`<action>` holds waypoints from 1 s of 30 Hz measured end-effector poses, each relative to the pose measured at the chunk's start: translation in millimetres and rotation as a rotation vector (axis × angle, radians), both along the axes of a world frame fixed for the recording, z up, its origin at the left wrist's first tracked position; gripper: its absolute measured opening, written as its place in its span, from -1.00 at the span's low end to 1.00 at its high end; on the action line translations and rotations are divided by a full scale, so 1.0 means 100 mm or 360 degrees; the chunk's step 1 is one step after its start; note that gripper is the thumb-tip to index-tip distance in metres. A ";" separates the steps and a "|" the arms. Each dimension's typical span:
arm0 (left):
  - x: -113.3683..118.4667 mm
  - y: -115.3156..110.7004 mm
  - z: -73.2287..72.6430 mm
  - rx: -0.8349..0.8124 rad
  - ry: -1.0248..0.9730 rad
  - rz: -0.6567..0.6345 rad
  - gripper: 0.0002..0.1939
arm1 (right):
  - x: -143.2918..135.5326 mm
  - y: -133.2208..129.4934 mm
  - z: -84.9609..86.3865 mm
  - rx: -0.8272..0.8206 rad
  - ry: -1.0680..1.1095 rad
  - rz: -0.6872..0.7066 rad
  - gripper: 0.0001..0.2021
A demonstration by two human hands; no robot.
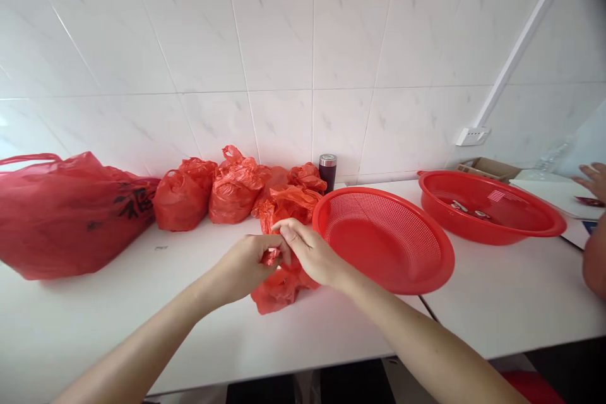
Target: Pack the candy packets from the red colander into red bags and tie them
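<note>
My left hand (246, 262) is closed round a gathered part of a thin red plastic bag (277, 293), whose loose folds hang down to the white table. Against it, fingertips meeting over the bag, is my right hand (315, 255), bent and also gripping the plastic. What the bag contains cannot be seen. Just behind my hands lies another crumpled red bag (288, 201). To the right of my right hand stands a red perforated plastic basin (383, 252) with nothing visible inside.
Filled red bags (182, 199) line the wall, with a large red bag (71, 221) at far left. A dark tumbler (327, 172) stands behind. On the right, a second red basin (492, 230) holds a few small items. Another person's hand (594, 180) shows at the right edge.
</note>
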State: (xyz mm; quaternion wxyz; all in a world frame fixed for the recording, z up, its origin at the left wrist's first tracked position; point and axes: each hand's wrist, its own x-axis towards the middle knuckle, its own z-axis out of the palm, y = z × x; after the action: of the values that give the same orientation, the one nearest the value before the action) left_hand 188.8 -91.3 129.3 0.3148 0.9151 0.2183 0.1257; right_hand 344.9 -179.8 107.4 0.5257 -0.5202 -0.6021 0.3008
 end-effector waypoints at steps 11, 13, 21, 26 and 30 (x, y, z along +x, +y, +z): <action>-0.19 0.14 -0.40 0.0692 -0.0190 0.0164 -0.65 | -0.22 0.01 -0.38 -0.0115 0.0531 -0.0012 -0.63; -0.30 0.15 -0.49 0.0640 -0.0088 0.0111 -0.60 | -0.21 -0.01 -0.43 -0.0020 0.0522 -0.0206 -0.62; -0.68 0.10 -0.75 0.0623 -0.0285 0.0244 -0.59 | -0.16 -0.01 -0.58 -0.0478 0.0827 0.0014 -0.63; -0.50 0.01 -0.69 0.0740 -0.0363 0.0191 -0.47 | -0.36 0.08 -0.56 -0.0290 0.0743 0.0185 -0.65; -0.43 -0.02 -0.67 0.0785 -0.0340 0.0176 -0.45 | -0.42 0.15 -0.50 -0.0114 0.0810 0.0118 -0.67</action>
State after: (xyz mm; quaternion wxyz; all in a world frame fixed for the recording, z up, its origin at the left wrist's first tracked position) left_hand 146.1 -93.6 62.2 0.0963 0.9324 0.1962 0.2880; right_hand 303.3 -164.4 57.6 0.6302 -0.4236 -0.4579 0.4622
